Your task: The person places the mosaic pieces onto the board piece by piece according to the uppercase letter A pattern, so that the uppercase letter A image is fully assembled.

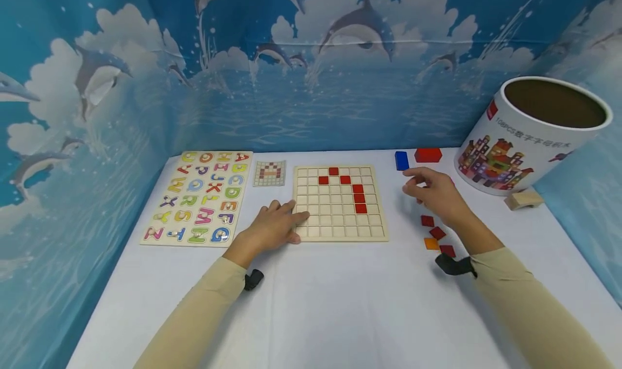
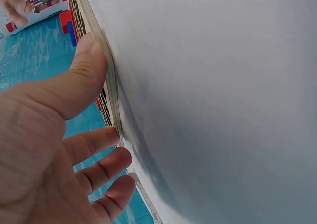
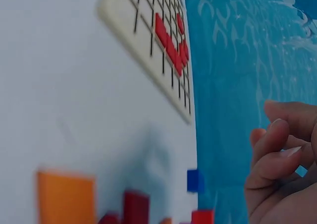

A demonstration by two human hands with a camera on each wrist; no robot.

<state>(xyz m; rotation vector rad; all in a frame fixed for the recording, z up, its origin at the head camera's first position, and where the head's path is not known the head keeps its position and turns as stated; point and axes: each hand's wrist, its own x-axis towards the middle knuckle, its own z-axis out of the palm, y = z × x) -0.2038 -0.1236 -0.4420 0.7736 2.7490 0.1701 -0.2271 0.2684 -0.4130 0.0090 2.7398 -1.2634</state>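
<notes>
My left hand (image 1: 276, 226) rests at the left side of a wooden grid board (image 1: 325, 231), its thumb and index finger touching the edge in the left wrist view. Several red square tiles (image 1: 359, 198) sit in the grid's cells toward the top and right. My right hand (image 1: 434, 190) hovers to the right of the board with loosely bent fingers (image 3: 277, 130); nothing shows between them. Below it lie loose dark red tiles (image 1: 438, 233) and an orange tile (image 1: 431, 243). A blue block (image 1: 401, 161) and a red block (image 1: 428, 155) stand just beyond its fingertips.
A small pattern card (image 1: 269, 173) lies left of the grid board. Farther left is an alphabet puzzle board (image 1: 196, 199). A large white tub (image 1: 515, 142) stands at the back right, with a wooden arch block (image 1: 524, 199) beside it. Dolphin-print cloth (image 1: 291, 109) borders the table.
</notes>
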